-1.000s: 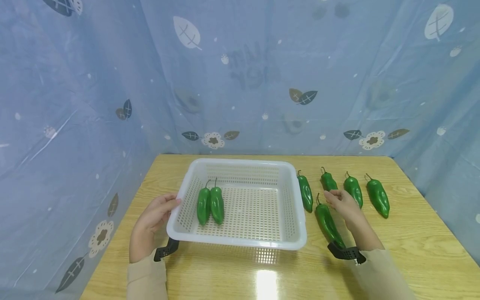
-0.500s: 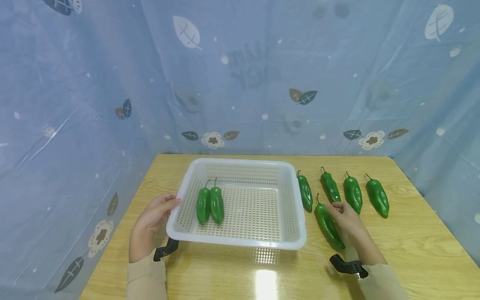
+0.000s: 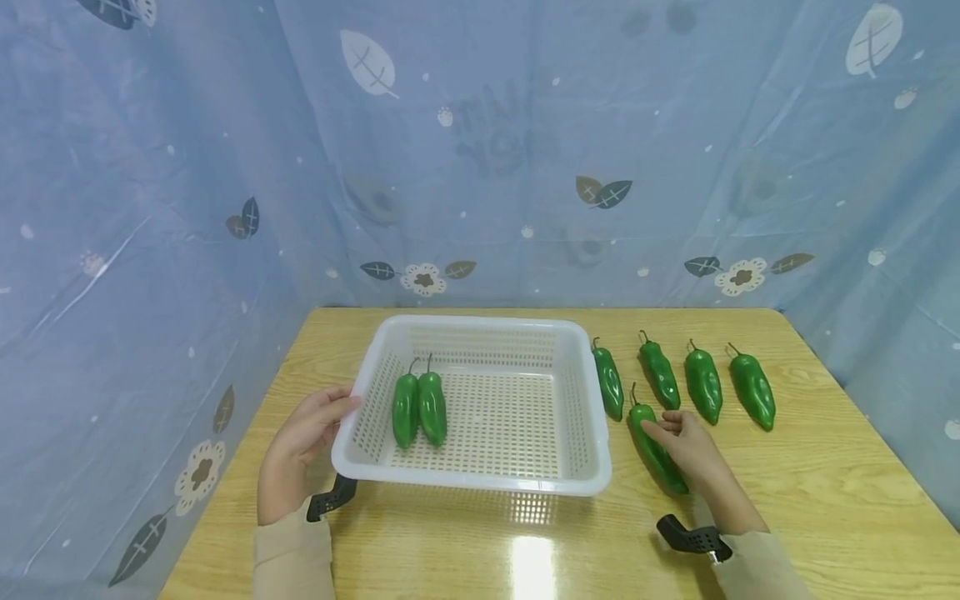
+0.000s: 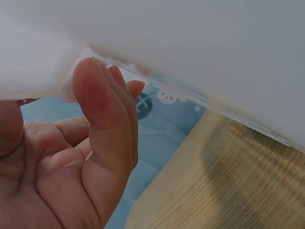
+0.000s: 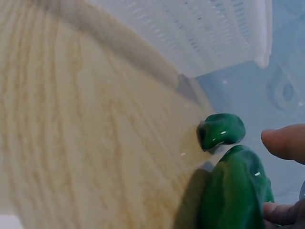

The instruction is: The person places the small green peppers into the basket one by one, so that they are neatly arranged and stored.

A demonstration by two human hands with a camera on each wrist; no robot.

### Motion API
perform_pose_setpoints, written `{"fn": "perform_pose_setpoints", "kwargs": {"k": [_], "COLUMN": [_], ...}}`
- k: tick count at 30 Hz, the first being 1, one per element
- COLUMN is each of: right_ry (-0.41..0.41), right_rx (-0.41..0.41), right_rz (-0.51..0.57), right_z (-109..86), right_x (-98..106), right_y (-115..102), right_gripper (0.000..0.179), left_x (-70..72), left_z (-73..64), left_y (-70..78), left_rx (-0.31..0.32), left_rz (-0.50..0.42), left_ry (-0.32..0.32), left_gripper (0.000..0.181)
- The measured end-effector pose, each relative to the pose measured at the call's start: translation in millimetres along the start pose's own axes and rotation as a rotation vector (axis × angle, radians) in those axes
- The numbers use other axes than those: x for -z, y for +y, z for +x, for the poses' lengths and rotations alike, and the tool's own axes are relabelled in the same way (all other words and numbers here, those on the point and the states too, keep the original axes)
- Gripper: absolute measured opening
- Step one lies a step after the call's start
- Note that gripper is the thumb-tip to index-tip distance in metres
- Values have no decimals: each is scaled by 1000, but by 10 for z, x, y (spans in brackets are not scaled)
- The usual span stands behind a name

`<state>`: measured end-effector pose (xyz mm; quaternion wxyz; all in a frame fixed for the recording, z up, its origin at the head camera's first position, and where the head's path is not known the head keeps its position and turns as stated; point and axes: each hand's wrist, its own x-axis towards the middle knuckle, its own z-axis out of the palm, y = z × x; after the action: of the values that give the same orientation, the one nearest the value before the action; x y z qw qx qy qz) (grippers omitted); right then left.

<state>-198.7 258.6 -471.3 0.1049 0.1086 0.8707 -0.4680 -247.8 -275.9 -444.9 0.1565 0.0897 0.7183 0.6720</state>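
Note:
My left hand (image 3: 311, 429) grips the left rim of a white plastic basket (image 3: 472, 482), thumb above and fingers beneath. The left wrist view shows the fingers (image 4: 102, 109) bent against its edge. Two green peppers (image 3: 432, 408) lie side by side in the basket's left part, stems pointing away. To the right of the basket, my right hand (image 3: 690, 450) hovers at the nearest green pepper (image 3: 651, 458), thumb across it. In the right wrist view the thumb (image 5: 288, 142) is apart from this pepper (image 5: 231, 195), while a fingertip is right at its side.
Several more green peppers stand in a row behind: one (image 3: 608, 382) beside the basket's right wall, others (image 3: 660, 375) farther right. The wooden table (image 3: 420, 546) ends at a blue patterned curtain (image 3: 495, 167) at the back and sides.
My right hand has come nearer to me, from the back row's peppers down to the nearest pepper, and its thumb and fingers have spread apart. My left hand and the basket stay put.

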Motion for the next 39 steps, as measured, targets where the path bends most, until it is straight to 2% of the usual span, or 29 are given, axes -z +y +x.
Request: {"fn": "perform_pose_setpoints", "kwargs": {"k": [9, 17, 28, 39], "right_ry": [53, 80, 126, 138], "right_rx": [26, 40, 116, 113], "right_rz": [-52, -70, -192, -181], "right_z": [38, 20, 3, -10], "right_x": [-68, -123, -179, -207], "right_y": [90, 86, 75, 95], "right_gripper": [80, 79, 75, 75], "left_x": [-13, -18, -24, -20], "left_z": [9, 2, 0, -7], "left_y": [6, 13, 23, 32], "left_rx": [5, 7, 3, -5], "left_rz": [3, -8, -21, -7], "left_ry": [-3, 12, 5, 4], "left_gripper": [51, 50, 49, 50]}}
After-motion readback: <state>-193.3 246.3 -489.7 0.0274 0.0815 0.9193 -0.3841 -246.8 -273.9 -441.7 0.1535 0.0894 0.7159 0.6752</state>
